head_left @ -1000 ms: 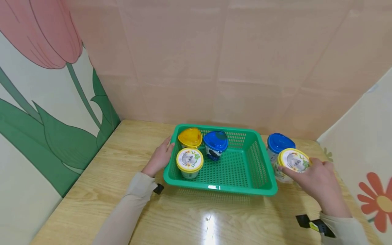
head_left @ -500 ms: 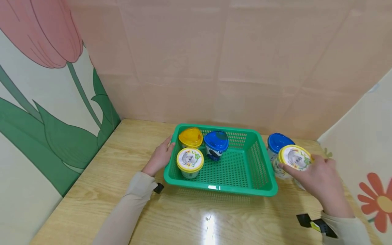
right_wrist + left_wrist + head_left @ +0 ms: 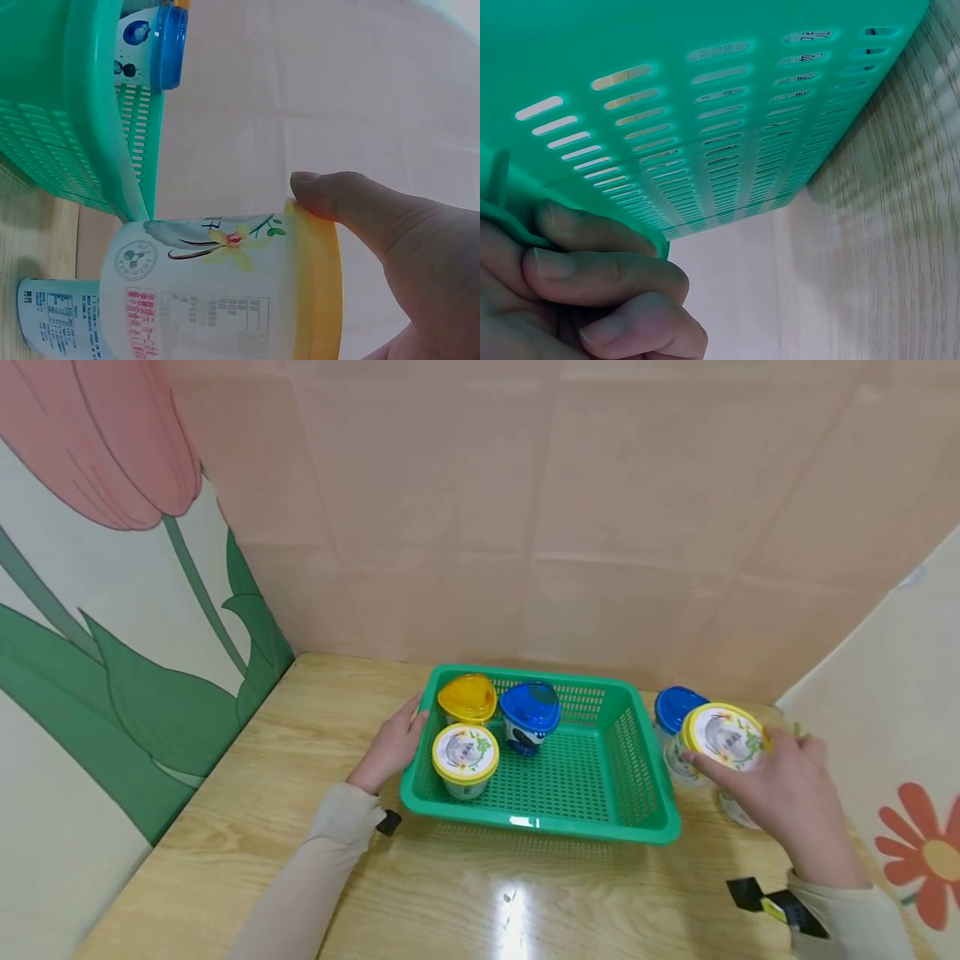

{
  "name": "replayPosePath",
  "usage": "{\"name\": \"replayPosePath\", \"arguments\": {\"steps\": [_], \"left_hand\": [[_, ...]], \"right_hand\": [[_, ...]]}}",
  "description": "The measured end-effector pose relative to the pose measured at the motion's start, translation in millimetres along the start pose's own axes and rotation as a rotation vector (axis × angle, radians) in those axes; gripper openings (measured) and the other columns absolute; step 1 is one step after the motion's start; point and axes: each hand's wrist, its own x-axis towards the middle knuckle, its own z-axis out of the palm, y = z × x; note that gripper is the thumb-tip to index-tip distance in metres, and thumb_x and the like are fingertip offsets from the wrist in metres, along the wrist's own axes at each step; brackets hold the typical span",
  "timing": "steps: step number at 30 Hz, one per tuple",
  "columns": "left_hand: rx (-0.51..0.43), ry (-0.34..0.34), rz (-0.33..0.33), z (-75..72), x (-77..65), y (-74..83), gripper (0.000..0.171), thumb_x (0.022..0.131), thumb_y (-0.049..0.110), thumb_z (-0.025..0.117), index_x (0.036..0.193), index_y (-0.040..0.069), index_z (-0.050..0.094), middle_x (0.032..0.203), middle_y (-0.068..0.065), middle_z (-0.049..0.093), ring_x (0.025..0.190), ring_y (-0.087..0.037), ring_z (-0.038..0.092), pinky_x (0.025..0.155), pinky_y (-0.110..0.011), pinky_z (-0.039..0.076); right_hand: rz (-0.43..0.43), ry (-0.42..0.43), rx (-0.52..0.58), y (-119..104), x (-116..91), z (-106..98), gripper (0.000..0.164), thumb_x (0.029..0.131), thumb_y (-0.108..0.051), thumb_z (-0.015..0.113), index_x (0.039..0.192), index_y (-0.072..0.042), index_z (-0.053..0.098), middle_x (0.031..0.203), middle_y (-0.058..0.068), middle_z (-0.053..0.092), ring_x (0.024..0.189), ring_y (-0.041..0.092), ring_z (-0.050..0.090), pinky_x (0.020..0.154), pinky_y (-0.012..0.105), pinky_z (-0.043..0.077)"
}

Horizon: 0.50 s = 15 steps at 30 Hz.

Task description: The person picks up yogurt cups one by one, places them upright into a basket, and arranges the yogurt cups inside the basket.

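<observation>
My left hand (image 3: 390, 747) grips the left rim of the green basket (image 3: 577, 777); in the left wrist view its curled fingers (image 3: 607, 277) hook under that rim. My right hand (image 3: 791, 802) holds a yogurt cup (image 3: 725, 739) with a yellow lid, thumb on the lid's edge, just right of the basket. In the right wrist view this cup (image 3: 202, 285) shows a vanilla flower print, and a pale blue cup (image 3: 60, 315) stands behind it. Inside the basket sit a second yellow-lidded cup (image 3: 465, 756), an orange-lidded cup (image 3: 468, 697) and a blue-lidded cup (image 3: 531, 706).
Another blue-lidded cup (image 3: 677, 706) stands right of the basket, partly covered by the held cup. Below my right hand a further cup (image 3: 738, 810) shows only its lower part. The wooden table (image 3: 420, 893) meets a pink-beige backdrop (image 3: 525, 527) behind, with printed panels on both sides.
The held cup has risen and moved back slightly, now overlapping more of the blue-lidded cup. A cup under my right hand has come into view. My left hand stays on the rim.
</observation>
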Motion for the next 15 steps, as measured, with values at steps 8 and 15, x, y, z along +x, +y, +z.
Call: {"name": "replayPosePath", "arguments": {"steps": [8,15], "left_hand": [[0.003,0.013,0.007,1.4,-0.5,-1.8,0.054,0.110,0.030,0.036,0.158,0.007,0.027,0.155,-0.019,0.039,0.132,-0.036,0.050,0.108,-0.053,0.041],[0.007,0.009,0.004,1.3,0.3,-1.1,0.055,0.110,0.030,0.035,0.158,0.006,0.026,0.155,-0.020,0.039,0.130,-0.036,0.052,0.107,-0.053,0.041]], "right_hand": [[-0.032,0.052,0.048,-6,0,0,0.110,0.075,-0.065,0.078,0.142,0.013,0.036,0.123,0.040,0.034,0.096,0.047,0.040,0.057,0.048,0.042],[-0.060,0.074,0.065,-12,1,0,0.109,0.074,-0.062,0.081,0.142,0.012,0.038,0.122,0.038,0.036,0.099,0.046,0.038,0.057,0.042,0.038]]}}
